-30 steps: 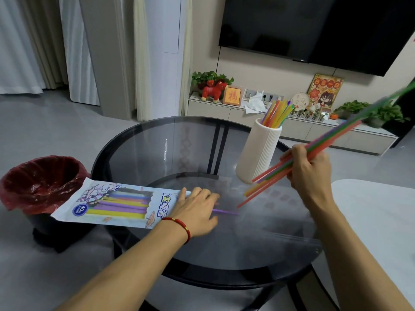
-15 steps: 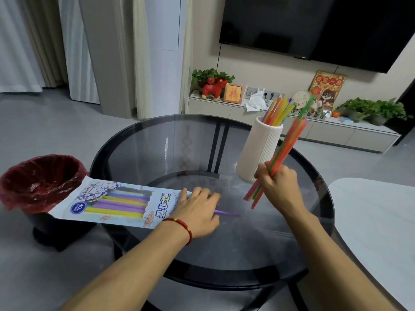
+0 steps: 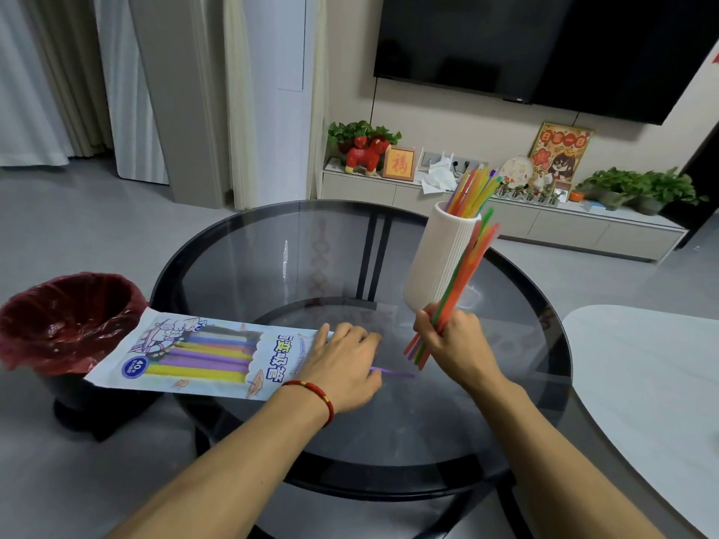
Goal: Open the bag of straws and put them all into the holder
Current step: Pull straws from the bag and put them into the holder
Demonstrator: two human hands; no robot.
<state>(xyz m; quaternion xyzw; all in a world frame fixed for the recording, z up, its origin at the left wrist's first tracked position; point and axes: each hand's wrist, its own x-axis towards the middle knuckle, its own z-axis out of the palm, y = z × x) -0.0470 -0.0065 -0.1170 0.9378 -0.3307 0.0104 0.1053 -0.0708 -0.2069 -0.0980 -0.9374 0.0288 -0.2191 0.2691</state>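
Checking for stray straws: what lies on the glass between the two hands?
In the head view, one purple straw pokes out from under the left hand toward the right hand; otherwise that stretch of glass table is bare.

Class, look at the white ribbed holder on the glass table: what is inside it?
A bunch of coloured straws stands inside the white holder, their tops fanning above its rim. Their lower lengths and the bottom of the holder are hidden by its opaque wall, so the count cannot be told.

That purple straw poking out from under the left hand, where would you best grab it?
Pinch the purple straw at its free end, coming from the right with finger and thumb. It lies flat on the glass table, and its other end is hidden under the left hand.
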